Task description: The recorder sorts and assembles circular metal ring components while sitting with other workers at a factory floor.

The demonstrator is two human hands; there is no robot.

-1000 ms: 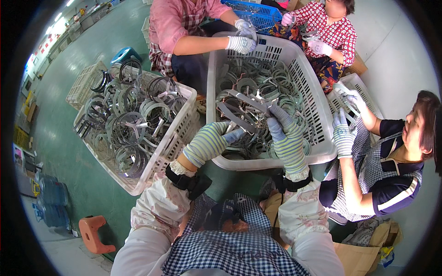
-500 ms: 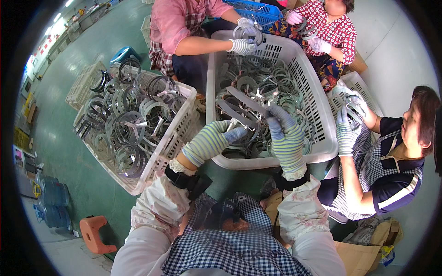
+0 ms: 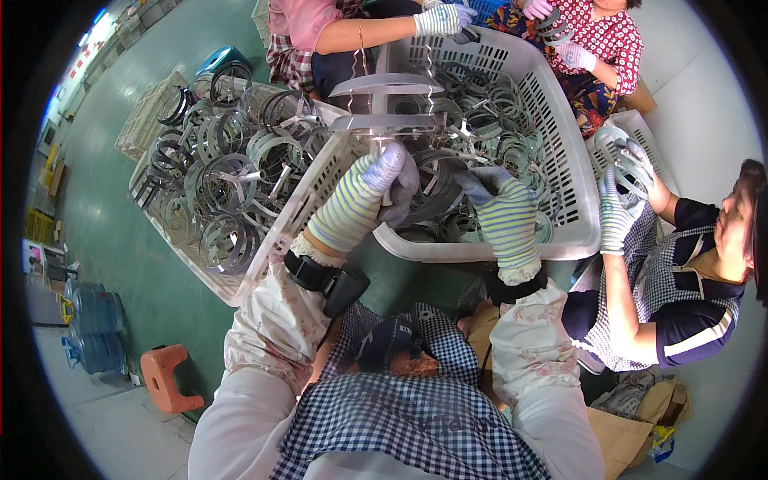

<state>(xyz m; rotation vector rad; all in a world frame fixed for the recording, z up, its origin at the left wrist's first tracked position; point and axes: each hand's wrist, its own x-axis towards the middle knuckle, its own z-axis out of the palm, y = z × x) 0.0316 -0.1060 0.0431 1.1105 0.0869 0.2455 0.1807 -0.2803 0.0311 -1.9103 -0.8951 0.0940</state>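
My left hand (image 3: 370, 192), in a striped glove, is closed round the lower end of a piece with two curved grey metal bands (image 3: 388, 122). The bands lie nearly level, one beyond the other, above the fist. Thin wavy shiny streaks run beside them; I cannot make out what these are. My right hand (image 3: 506, 212), gloved alike, has its fingers bent in a pinch at the right edge of a dark grey metal hoop (image 3: 436, 186). Part of that hoop lies behind my left fingers. Below both is a white slatted crate (image 3: 488, 251) holding many similar hoops.
A second white crate (image 3: 276, 260), heaped with metal hoops, stands at left. Co-workers sit at the far side and right, handling hoops with gloved hands (image 3: 612, 212). An orange stool (image 3: 164, 376) and blue water bottles (image 3: 98, 308) stand lower left; cardboard (image 3: 620, 436) lies lower right.
My left hand has turned upward and lifted the banded piece, which now lies level instead of slanting. My right hand has shifted slightly right. The view has moved a little.
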